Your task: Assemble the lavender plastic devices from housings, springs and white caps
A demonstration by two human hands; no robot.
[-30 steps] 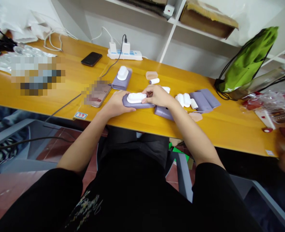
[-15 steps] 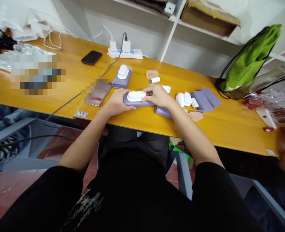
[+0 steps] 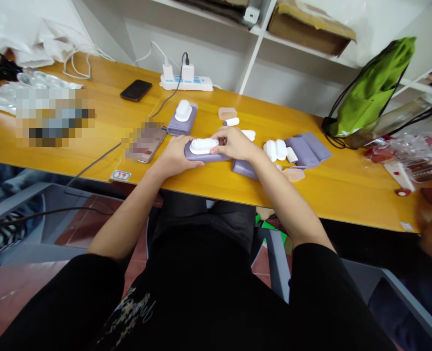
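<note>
My left hand point(image 3: 178, 160) is closed around the left end of a flat purple case point(image 3: 219, 158), its thumb along the near side. On that case sits a white oval piece point(image 3: 200, 146) with a bumpy, brush-like top. The fingers of my right hand point(image 3: 233, 144) are bent and pinch the right end of this white piece; their tips are partly hidden. Just behind my right hand a white part point(image 3: 250, 134) shows in part. Under my right wrist lies another purple case point(image 3: 244, 168), partly covered by the forearm.
Behind my hands stand a purple case point(image 3: 175, 127) with a white oval piece, a peach cap point(image 3: 227, 113) and a white roller point(image 3: 231, 122). To the right lie white parts point(image 3: 275, 150), a purple folded case point(image 3: 310, 150) and a peach lid point(image 3: 293, 174). A phone point(image 3: 153, 148) lies left.
The whole view has shifted slightly, with things sitting a little further left. Both hands keep the same hold on the purple case and the white oval piece.
</note>
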